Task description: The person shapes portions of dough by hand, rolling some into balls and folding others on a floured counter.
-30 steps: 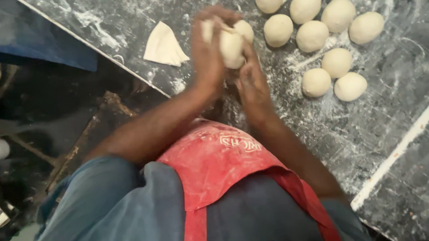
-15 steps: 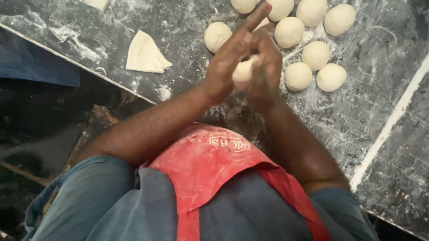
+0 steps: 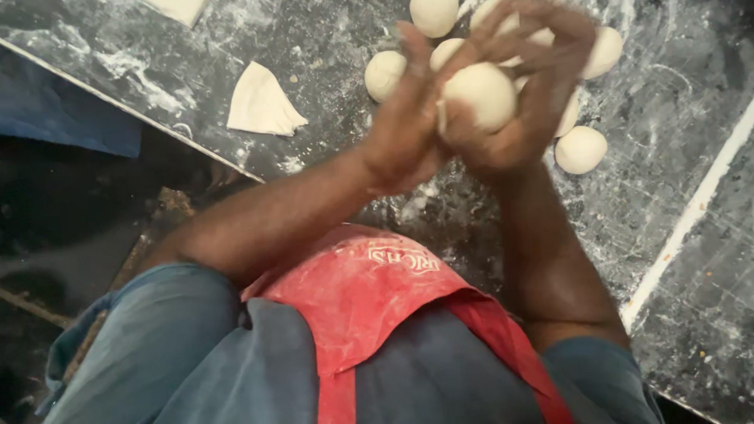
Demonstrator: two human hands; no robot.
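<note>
Both my hands cup one pale dough ball (image 3: 479, 96) above the floured dark worktop (image 3: 317, 43). My left hand (image 3: 403, 133) presses it from the left, and my right hand (image 3: 530, 92) wraps it from the right with fingers spread over the top. Behind my hands lie several finished dough balls, such as one at the top (image 3: 433, 8), one at the left (image 3: 384, 74) and one at the lower right (image 3: 581, 149). Some are partly hidden by my fingers.
A folded triangular piece of dough (image 3: 261, 102) lies near the worktop's left edge, another flat piece (image 3: 178, 2) at the top. A white stripe (image 3: 695, 208) crosses the surface on the right. A blue cloth (image 3: 36, 109) hangs left. I wear a red apron (image 3: 373, 298).
The view has dropped closer to the worktop. My hands have kept turning the dough ball between the palms, and my right fingers are now spread over it.
</note>
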